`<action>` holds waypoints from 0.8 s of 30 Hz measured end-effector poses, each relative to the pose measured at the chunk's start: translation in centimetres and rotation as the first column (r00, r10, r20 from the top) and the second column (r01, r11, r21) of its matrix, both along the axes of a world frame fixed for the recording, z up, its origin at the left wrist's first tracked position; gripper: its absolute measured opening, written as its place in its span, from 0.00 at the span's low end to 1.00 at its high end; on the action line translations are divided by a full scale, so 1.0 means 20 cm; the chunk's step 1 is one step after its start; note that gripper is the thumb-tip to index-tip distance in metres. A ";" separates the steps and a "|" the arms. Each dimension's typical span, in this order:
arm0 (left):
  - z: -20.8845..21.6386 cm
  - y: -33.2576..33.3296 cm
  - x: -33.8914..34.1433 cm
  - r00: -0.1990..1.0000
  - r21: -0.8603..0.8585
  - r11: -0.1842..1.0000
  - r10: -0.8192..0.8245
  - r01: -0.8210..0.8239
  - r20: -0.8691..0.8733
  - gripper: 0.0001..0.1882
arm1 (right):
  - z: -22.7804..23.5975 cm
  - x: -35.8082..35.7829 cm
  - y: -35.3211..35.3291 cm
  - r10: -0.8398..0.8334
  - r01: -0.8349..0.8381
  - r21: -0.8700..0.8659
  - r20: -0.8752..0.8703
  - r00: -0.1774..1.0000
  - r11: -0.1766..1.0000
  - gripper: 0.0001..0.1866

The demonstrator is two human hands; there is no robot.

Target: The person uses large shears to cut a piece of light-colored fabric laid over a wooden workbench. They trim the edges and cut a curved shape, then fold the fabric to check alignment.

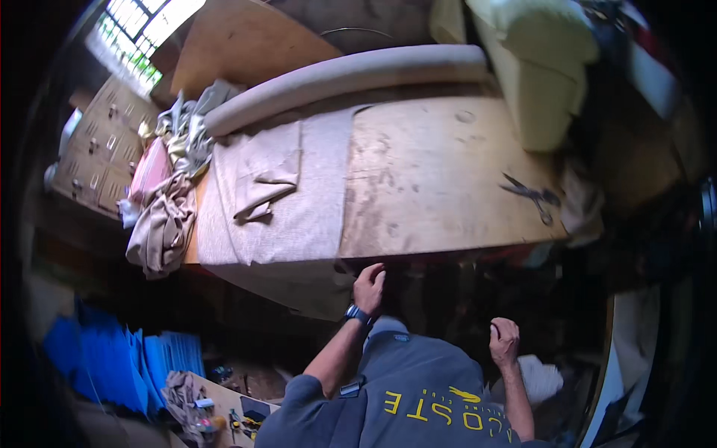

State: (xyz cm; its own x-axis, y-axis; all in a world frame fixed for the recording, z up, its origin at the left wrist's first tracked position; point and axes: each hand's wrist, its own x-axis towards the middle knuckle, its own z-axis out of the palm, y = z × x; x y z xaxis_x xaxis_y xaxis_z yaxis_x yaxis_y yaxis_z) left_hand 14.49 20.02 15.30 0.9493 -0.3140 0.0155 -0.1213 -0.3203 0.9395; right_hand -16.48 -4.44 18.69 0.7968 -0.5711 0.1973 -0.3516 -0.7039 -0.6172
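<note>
Worktable (441,179) is bearing beige cloth (317,201) on its left part.
Scissors (534,195) are lying toward its right end; left hand (369,288) is hovering near its front edge, right hand (505,340) farther out; both are curling, grip contents undeterminable.

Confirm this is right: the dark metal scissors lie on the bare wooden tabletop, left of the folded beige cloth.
No: the head view shows the dark metal scissors lying right of the folded beige cloth, not left. They do lie on the bare wooden tabletop.
</note>
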 end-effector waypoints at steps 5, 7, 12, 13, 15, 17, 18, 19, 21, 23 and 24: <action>0.00 0.41 0.51 0.926 0.204 0.931 0.235 -0.301 0.296 0.14 | 0.01 0.76 0.04 0.227 -0.230 0.070 0.050 0.973 0.971 0.05; 0.02 0.50 0.73 0.895 0.224 0.903 0.276 -0.366 0.352 0.16 | 0.02 1.05 0.10 0.271 -0.276 0.109 0.055 0.961 0.955 0.05; 0.12 0.68 1.44 0.808 0.384 0.752 0.326 -0.536 0.490 0.28 | 0.10 1.41 0.25 0.311 -0.316 0.176 0.056 0.949 0.932 0.05; 0.17 0.73 1.57 0.820 0.472 0.685 0.352 -0.555 0.452 0.32 | 0.10 1.42 0.27 0.321 -0.323 0.212 0.042 0.946 0.923 0.05; 0.12 0.86 1.79 0.801 0.563 0.574 0.355 -0.594 0.483 0.43 | 0.11 1.43 0.29 0.342 -0.333 0.283 0.020 0.940 0.900 0.05; 0.08 0.90 1.92 0.847 0.658 0.535 0.371 -0.530 0.381 0.48 | 0.11 1.42 0.25 0.351 -0.324 0.315 -0.033 0.936 0.892 0.05; 0.04 0.91 1.99 0.875 0.631 0.606 0.355 -0.483 0.329 0.43 | 0.10 1.41 0.22 0.349 -0.315 0.320 -0.053 0.936 0.893 0.05; 0.00 0.89 2.05 0.883 0.693 0.554 0.358 -0.462 0.303 0.36 | 0.06 1.41 0.17 0.338 -0.321 0.269 -0.018 0.941 0.908 0.06; -0.18 0.87 2.14 0.867 0.664 0.580 0.442 -0.471 0.229 0.23 | 0.04 1.46 0.09 0.311 -0.272 0.306 -0.083 0.947 0.912 0.07; -0.25 1.01 2.27 0.791 0.455 0.668 0.591 -0.589 0.157 0.12 | -0.02 1.55 0.05 0.314 -0.263 0.402 -0.064 0.947 0.877 0.09; -0.23 0.83 2.21 0.713 0.312 0.641 0.632 -0.701 0.303 0.07 | -0.03 1.58 0.01 0.301 -0.232 0.485 -0.067 0.951 0.843 0.10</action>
